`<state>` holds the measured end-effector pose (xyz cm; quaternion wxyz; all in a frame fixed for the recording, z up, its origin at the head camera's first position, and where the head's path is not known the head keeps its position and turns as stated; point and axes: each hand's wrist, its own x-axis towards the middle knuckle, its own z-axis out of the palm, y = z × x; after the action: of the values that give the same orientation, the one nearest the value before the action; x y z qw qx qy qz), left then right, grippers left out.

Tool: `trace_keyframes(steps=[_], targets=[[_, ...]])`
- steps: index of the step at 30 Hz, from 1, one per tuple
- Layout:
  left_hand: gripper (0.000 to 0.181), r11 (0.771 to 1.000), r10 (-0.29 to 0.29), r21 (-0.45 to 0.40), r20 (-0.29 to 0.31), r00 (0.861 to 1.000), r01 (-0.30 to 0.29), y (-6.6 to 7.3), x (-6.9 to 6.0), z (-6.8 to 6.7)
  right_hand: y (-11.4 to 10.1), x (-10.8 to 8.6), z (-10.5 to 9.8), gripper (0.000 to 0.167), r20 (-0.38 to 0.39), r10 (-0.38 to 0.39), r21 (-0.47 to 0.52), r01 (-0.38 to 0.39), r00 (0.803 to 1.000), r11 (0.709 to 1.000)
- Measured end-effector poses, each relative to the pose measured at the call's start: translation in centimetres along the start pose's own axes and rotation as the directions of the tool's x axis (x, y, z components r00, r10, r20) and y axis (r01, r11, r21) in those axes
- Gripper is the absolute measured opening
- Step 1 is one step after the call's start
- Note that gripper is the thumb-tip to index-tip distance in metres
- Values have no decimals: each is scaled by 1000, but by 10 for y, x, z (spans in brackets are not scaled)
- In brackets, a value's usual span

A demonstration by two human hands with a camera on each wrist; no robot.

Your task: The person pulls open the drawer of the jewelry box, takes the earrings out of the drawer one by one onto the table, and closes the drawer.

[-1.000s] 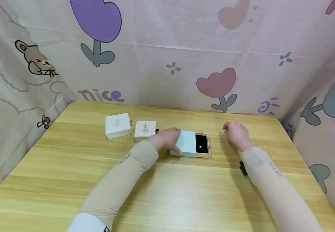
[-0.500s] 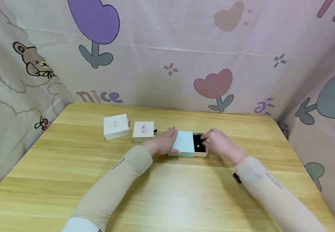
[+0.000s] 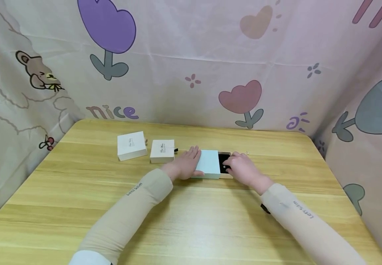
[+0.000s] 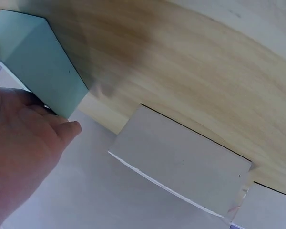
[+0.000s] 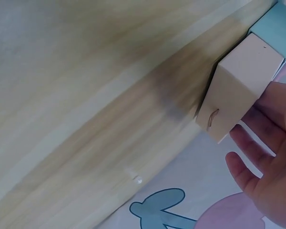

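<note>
A light-blue drawer box (image 3: 209,162) lies on the table, its drawer part-way out to the right. The drawer has a black lining (image 3: 222,162) with a small white, pearl-like piece (image 3: 224,167) on it. My left hand (image 3: 185,163) holds the box's left end, fingers over the top and thumb along the front. My right hand (image 3: 242,167) reaches over the drawer's right end, its thumb and a finger bent down by the pearl-like piece. Its fingertips are partly hidden. In the right wrist view the other fingers (image 5: 248,164) lie loosely beside the pale drawer (image 5: 238,86).
Two white boxes, a larger one (image 3: 131,146) and a smaller one (image 3: 162,151), stand left of my left hand. A tiny shiny piece (image 5: 138,180) lies on the wooden table (image 3: 184,224) beyond my right hand. A printed cloth (image 3: 164,62) hangs behind.
My right hand has moved left from the tiny shiny piece on the table to the open drawer. My left hand has shifted slightly left on the box and its fingers have straightened.
</note>
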<state>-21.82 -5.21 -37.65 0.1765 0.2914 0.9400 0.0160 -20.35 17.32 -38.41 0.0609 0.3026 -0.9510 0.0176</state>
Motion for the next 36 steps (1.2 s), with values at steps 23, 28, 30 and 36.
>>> trace_keyframes(steps=[23, 28, 30, 36], targets=[[81, 1000, 7, 19, 15, 1000, -7, 2, -1, 3, -10, 9, 5, 15, -50, -2, 57, 5, 999, 998], [81, 1000, 9, 18, 16, 1000, -10, 3, -2, 0, -8, 9, -1, 16, -124, 22, 140, -5, 992, 990], [81, 1000, 13, 20, 16, 1000, -14, 3, -3, -1, -5, 8, -5, 14, -149, 44, 164, -19, 988, 986], [81, 999, 26, 18, 14, 1000, -26, 2, -3, -1, 16, 6, -19, 11, -161, 161, 193, -129, 974, 973]])
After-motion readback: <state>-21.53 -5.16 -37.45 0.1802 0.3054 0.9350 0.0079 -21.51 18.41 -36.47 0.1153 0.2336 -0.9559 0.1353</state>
